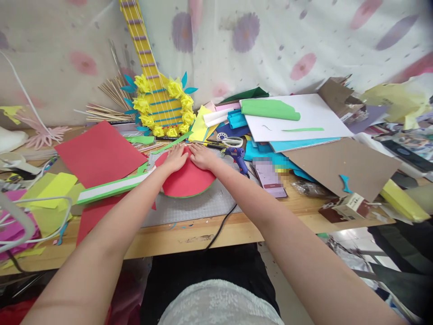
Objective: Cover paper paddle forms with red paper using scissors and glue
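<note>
A round red paper piece [190, 180] with a thin green edge lies on the grey cutting mat [219, 203]. My left hand [176, 158] rests flat on its upper left part, fingers stretched out. On its upper right part my right hand [202, 156] presses with fingers extended, close beside the left. Neither hand grips anything. Just right of the hands lies a blue hot glue gun [237, 158], with white-handled scissors [233, 141] behind it. To the left is a green strip with a white face [115, 187], partly over red paper.
A yellow paper guitar [165, 108] with yellow flowers leans at the back. Red card [101, 153] lies left, a phone [269, 177] right. White board [304, 131], brown card [341, 162] and a small carton [347, 207] fill the right side. A black cable [221, 228] hangs over the front edge.
</note>
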Motion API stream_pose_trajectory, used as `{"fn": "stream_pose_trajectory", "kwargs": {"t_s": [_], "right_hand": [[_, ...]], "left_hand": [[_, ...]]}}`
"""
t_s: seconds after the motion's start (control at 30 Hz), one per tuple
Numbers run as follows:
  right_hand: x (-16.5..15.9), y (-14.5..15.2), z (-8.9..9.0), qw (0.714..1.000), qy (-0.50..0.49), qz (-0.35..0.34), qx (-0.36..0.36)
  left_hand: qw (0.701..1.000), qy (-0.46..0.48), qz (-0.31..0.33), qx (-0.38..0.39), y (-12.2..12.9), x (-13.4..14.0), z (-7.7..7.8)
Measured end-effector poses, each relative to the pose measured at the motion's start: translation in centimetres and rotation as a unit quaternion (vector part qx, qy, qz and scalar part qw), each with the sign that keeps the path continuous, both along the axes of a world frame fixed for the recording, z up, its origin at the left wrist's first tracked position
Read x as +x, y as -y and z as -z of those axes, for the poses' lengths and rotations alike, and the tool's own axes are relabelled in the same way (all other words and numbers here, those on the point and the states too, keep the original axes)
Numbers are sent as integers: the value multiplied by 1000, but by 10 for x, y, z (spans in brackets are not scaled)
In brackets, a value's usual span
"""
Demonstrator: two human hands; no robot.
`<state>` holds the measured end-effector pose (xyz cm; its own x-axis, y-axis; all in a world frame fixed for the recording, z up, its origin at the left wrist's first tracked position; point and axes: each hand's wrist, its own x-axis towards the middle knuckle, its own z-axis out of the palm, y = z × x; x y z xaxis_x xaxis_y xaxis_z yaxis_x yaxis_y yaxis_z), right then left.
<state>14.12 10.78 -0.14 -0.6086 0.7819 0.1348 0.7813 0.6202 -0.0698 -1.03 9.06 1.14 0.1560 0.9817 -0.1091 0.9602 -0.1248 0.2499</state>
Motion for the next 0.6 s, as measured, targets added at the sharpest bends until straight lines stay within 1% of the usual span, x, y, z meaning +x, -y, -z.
{"fn": "stream_pose_trajectory", "kwargs": {"t_s": [0.13,0.23,0.3,0.4,0.53,0.6], "right_hand": [[-4,5,-13,1000,-18,19,-9],[-8,12,-24,997,-74,15,-7],[-11,18,-27,995,-97,-5,-2],[-12,23,-21,998,-61,-28,-16],[-10,22,-5,997,-7,-1,-71],[-9,20,0,997,-6,-1,-74]], "left_hand": [[1000,-28,-3,12,11,-20,-4],[998,-53,-12,10,22,-29,0],[998,-63,-18,9,26,-31,4],[997,-72,-25,4,26,-31,8],[997,-80,-18,-5,25,-29,9],[996,-85,-18,4,26,-29,9]]}}
